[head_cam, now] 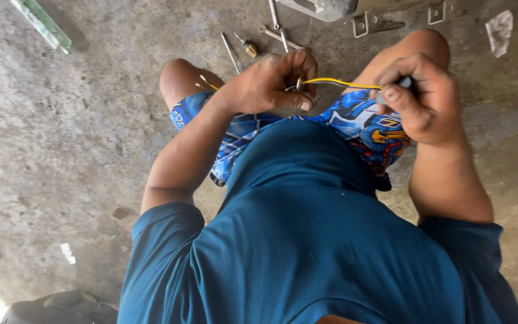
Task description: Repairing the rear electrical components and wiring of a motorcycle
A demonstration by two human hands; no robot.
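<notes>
Two hands worked over the knees above the concrete floor (61, 138): the left hand (271, 84) pinched one yellow wire (331, 81), the right hand (421, 99) was clenched on a small grey tool (404, 82) at the wire's other end. Keeping the wire taut seemed wise. Behind lay roughly four slim tools (253, 45).

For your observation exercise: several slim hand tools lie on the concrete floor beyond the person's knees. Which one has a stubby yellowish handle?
The short screwdriver, lying just above the left hand. The long rod to its left and the wrench to its right are bare grey metal.
</notes>
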